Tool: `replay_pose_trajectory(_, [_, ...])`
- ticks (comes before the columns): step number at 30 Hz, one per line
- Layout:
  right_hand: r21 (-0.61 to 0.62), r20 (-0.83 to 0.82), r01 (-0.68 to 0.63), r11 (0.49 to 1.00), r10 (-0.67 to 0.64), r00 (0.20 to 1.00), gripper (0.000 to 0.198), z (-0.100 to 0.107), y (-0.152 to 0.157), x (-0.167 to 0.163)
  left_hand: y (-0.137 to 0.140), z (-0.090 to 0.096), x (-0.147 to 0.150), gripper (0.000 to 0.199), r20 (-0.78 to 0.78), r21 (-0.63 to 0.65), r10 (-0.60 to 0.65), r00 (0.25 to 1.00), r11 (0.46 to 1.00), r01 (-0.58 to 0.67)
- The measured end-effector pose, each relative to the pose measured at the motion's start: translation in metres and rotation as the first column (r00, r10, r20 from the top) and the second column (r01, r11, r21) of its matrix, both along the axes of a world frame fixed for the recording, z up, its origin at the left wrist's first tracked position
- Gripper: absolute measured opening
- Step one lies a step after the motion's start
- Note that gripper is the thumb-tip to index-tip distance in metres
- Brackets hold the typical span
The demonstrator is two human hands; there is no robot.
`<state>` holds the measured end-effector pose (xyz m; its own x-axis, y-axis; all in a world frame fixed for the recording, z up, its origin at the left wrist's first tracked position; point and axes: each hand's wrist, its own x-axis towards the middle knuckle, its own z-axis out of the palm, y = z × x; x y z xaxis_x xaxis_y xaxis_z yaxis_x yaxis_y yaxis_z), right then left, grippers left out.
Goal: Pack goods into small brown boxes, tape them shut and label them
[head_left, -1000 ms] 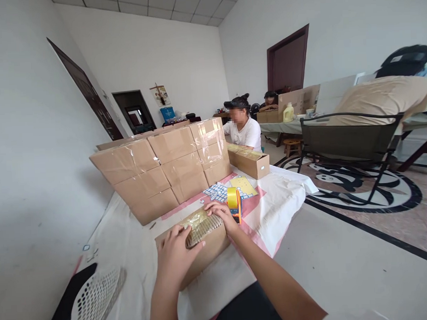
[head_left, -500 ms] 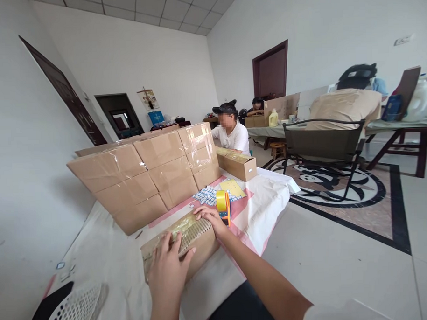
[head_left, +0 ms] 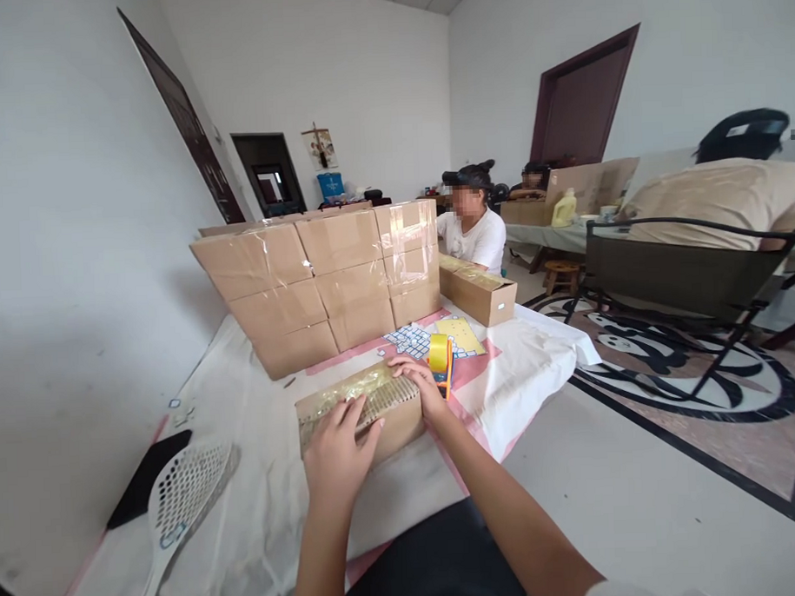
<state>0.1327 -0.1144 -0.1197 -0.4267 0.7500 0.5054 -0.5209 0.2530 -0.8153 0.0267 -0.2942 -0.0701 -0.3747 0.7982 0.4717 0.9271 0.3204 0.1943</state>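
A long cardboard box (head_left: pixel 393 437) lies on the covered table in front of me, with shiny clear tape along its top and a ridged corrugated strip showing. My left hand (head_left: pixel 341 439) rests on the near left part of the box top, fingers spread. At the far right end, my right hand (head_left: pixel 421 382) lies over the top edge, fingers stretched out along the tape. Just beyond that hand stands a tape dispenser (head_left: pixel 441 362) with a yellow roll and an orange frame. Neither hand wraps around anything.
Stacked taped cartons (head_left: pixel 345 291) form a wall behind the box. Another long box (head_left: pixel 485 295) lies beside a seated person (head_left: pixel 477 230) in white. A white perforated paddle (head_left: pixel 188 483) is at left. A folding chair (head_left: pixel 683 271) holds another person at right.
My view has turned to the right and down, so the scene shifts and more of the white paddle shows. Both hands stay on the box in nearly the same places.
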Motion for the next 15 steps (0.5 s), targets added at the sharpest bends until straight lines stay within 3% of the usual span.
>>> replay_pose_trajectory(5, [-0.022, 0.02, 0.045, 0.999, -0.044, 0.999, 0.023, -0.001, -0.003, 0.0, 0.0, 0.004, -0.003, 0.056, 0.049, -0.009, 0.03, 0.998, 1.0, -0.03])
replay_pose_trajectory(10, [-0.011, 0.005, 0.035, 0.999, -0.035, 0.999, 0.023, -0.002, -0.003, 0.0, -0.007, -0.004, 0.0, 0.054, 0.003, 0.136, -0.121, 0.993, 0.984, 0.119])
replay_pose_trajectory(15, [-0.008, -0.045, 0.051, 0.999, -0.051, 0.998, 0.022, -0.006, -0.001, 0.0, -0.047, 0.001, 0.035, 0.04, 0.0, 0.41, -0.389, 0.921, 0.84, 0.355])
